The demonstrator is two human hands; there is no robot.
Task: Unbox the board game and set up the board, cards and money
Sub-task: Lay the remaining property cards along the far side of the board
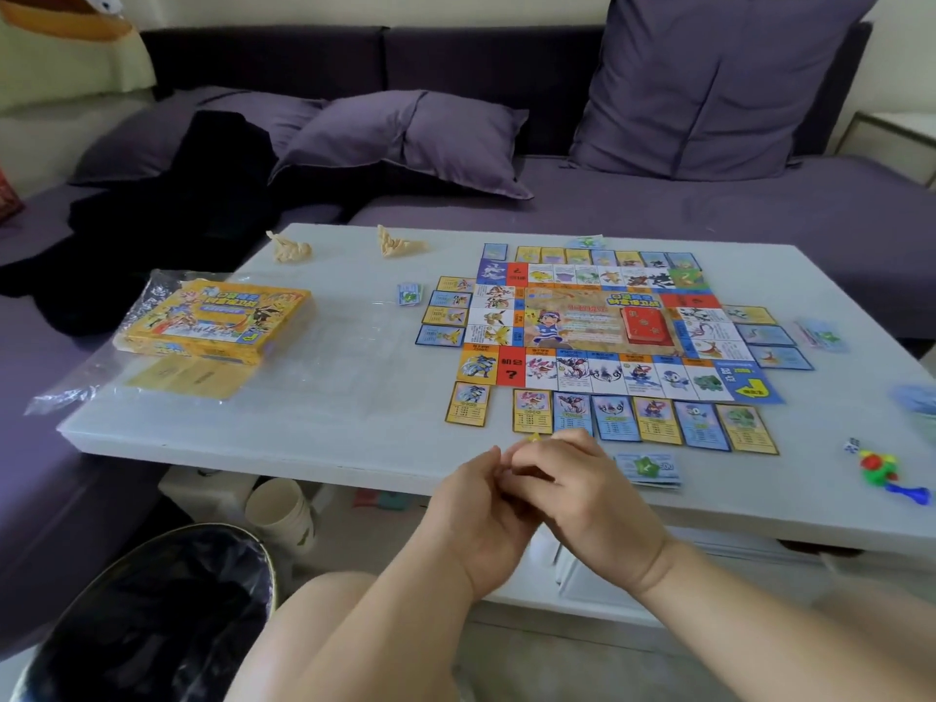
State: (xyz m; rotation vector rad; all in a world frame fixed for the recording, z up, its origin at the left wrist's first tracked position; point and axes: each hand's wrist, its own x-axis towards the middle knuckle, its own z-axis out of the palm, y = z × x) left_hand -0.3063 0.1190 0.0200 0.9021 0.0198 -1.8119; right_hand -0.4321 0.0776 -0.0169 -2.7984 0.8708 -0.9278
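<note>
At the near edge of the white table [354, 428], the left hand [481, 504] and the right hand [587, 491] are being held together, fingertips meeting. The right hand's fingers are being curled round a small yellow piece [534, 438], of which only a blurred tip is showing. The left hand's fingers are being curled against the right hand, and whether anything is being gripped by them cannot be told. Just beyond the hands, the board [602, 321] is lying unfolded and flat on the right half of the table. It is being bordered on all four sides by property cards [658, 420] laid face up just beside its edges. A red card stack [648, 324] is resting on the board's middle panel. Money is lying in separate piles: a near money pile [648, 468] just right of the right hand, a left money pile [409, 293] beside the board's left cards, and a right money pile [820, 335] past its right cards. Coloured tokens [884, 473] and a die [852, 444] are lying near the table's right edge. A yellow box [212, 321] is resting on clear plastic wrap [76, 392] at the table's left, well apart from the board.
</note>
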